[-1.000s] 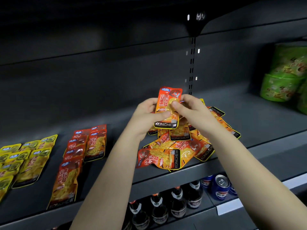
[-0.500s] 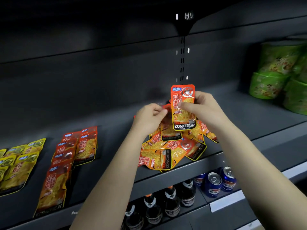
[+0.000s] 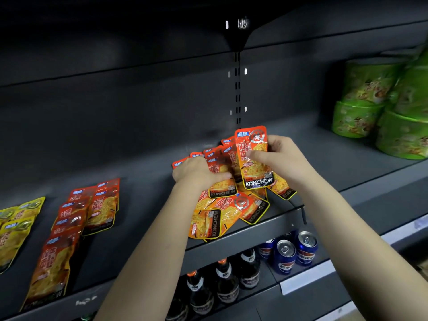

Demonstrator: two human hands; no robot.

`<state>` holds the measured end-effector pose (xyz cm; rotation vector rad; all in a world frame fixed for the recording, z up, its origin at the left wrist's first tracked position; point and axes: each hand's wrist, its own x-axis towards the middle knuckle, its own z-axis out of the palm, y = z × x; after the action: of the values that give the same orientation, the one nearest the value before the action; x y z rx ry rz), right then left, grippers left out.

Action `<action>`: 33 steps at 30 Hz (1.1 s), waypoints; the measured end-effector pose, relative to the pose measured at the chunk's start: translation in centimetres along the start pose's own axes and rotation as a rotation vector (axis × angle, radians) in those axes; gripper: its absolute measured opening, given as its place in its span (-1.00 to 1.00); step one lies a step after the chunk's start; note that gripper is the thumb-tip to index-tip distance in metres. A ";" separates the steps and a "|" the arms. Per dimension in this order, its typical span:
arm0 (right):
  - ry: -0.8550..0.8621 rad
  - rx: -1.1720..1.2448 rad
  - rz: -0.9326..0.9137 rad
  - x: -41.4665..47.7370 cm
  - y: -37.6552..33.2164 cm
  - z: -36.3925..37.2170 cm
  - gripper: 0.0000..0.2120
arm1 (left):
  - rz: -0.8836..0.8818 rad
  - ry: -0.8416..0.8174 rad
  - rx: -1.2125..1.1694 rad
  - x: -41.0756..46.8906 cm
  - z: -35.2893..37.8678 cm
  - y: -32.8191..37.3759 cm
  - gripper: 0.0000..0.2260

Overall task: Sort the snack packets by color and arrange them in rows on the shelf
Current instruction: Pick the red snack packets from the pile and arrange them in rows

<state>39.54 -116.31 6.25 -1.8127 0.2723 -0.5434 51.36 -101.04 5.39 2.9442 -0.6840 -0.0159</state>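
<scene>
Mid-frame, the right grip (image 3: 284, 158) pinches an orange packet (image 3: 256, 172) upright over the pile (image 3: 231, 214) on the shelf (image 3: 148, 186), while the left grip (image 3: 196, 172) clasps the pile's top packet (image 3: 223, 187).

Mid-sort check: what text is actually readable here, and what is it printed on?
"KONCHEW": foot of the held packet in the right hand.
"KONCHEW": second packet, gripped by the left hand.
"KONCHEW", sideways: front pile packet.
Too blurred: Chinese print on the packets, cans, bottles, green bowls.
</scene>
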 end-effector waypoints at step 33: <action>-0.112 -0.400 -0.228 -0.1 -3.0 10.5 -0.68 | -0.077 0.322 -0.332 -7.8 -4.0 -14.0 -0.71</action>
<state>44.39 -106.60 6.68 -2.2730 0.1010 -0.5713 50.63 -84.70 7.59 2.5694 -0.4685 0.3006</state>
